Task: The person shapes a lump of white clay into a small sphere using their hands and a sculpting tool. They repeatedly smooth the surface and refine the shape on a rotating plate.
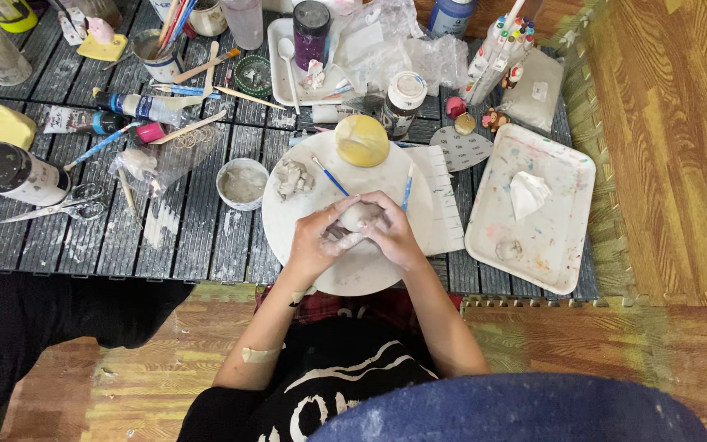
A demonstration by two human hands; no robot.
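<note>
Both hands meet over a round white board [374, 270] in front of me. My left hand [318, 237] and my right hand [393, 232] cup a pale lump of clay [360, 216] between their fingers, just above the board. A small clay piece [293, 178] lies on the board's far left, a yellow dome-shaped lid [362, 140] at its far edge. Two thin blue brushes [333, 178] lie on the board beside the hands.
A small bowl of grey slip [243, 183] stands left of the board. A paint-stained white tray [562, 237] with crumpled tissue lies to the right. Scissors [63, 206], bottles, jars, a marker pack [497, 57] and wooden sticks crowd the dark slatted mat [83, 237]. Wooden floor lies beyond.
</note>
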